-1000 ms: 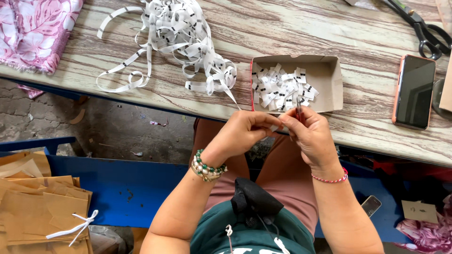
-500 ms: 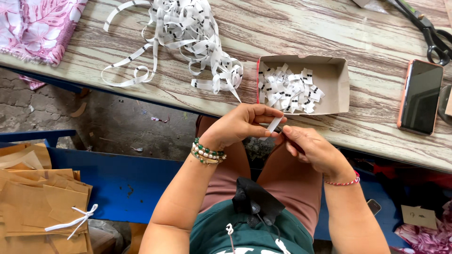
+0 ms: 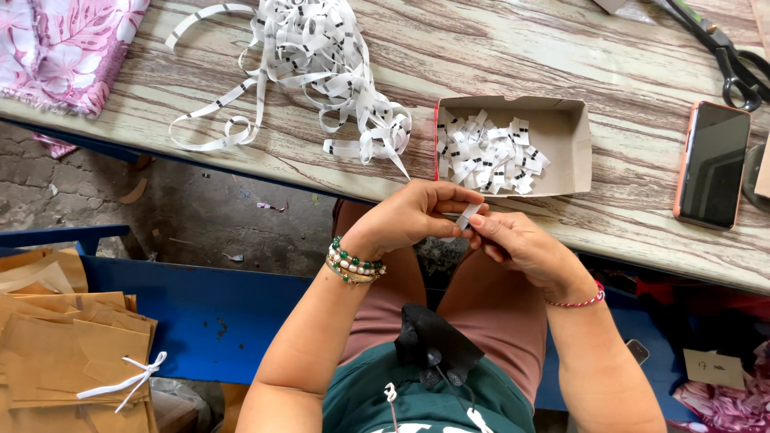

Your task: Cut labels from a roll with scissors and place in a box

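My left hand and my right hand meet just below the table's front edge, both pinching one small white label piece between their fingertips. A tangled white label ribbon with black marks lies on the wood-grain table; one strand runs down toward my left hand. Right above my hands sits a shallow cardboard box holding several cut white label pieces. Beaded bracelets circle my left wrist and a red string my right.
A phone in an orange case lies at the right, black scissors beyond it. Pink floral fabric covers the table's left end. Brown paper bundles tied with white ribbon are stacked low left beside a blue bench.
My hands came down from the box's front edge toward my lap. They now hold a label piece between them, and the view has shifted slightly.
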